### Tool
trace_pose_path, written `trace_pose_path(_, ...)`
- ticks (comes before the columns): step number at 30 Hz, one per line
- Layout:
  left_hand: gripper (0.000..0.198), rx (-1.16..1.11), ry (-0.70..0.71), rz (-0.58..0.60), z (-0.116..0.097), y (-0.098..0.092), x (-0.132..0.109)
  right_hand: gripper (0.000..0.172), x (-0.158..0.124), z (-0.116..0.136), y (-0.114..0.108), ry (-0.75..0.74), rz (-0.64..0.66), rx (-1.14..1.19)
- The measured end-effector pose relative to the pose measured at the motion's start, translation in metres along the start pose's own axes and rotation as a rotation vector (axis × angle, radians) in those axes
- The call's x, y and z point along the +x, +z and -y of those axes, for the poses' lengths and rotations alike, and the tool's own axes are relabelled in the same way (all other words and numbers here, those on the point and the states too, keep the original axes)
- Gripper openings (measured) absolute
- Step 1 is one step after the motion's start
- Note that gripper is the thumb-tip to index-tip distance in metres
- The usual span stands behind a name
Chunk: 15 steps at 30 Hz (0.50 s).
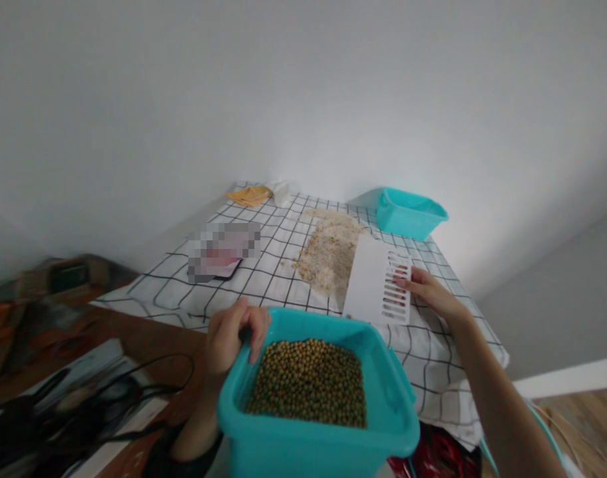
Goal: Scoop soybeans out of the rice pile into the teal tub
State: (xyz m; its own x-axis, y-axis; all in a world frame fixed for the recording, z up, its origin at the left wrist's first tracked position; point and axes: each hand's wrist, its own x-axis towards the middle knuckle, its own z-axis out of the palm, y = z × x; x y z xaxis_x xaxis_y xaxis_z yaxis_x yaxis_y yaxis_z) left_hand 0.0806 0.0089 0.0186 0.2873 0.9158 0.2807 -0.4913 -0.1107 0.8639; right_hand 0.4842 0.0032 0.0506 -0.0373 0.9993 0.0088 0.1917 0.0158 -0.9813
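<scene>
My left hand (232, 340) grips the near-left rim of a teal plastic tub (383, 425) filled with yellow-green beans (310, 382). The tub is held close to me, in front of the table's near edge. My right hand (430, 292) rests on the slotted end of a white flat plastic sieve panel (367, 279) lying on the chequered cloth, fingers behind the slots. Beside the panel, to its left, lies a pile of pale grain and husks (330, 249).
A second teal tub (410, 212) stands at the table's far right by the wall. A blurred flat object (223, 251) lies left of the grain. A yellow cloth (248, 194) sits at the far edge. Dark cables (99, 398) lie lower left.
</scene>
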Motion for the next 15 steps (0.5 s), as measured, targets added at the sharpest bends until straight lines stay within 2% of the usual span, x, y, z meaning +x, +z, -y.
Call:
trace_pose_path(5,0.064,0.010,-0.013,0.015,-0.001,-0.002,0.000,0.044,-0.002,-0.004,-0.001,-0.020,-0.036,0.032)
trace_pose_path(8,0.066,0.007,-0.005,-0.021,-0.001,0.000,-0.001,0.046,-0.002,-0.007,-0.005,-0.062,-0.091,0.056)
trace_pose_path(15,0.066,0.009,-0.005,-0.068,-0.001,0.007,-0.004,0.036,0.000,-0.009,-0.012,-0.106,-0.204,0.040)
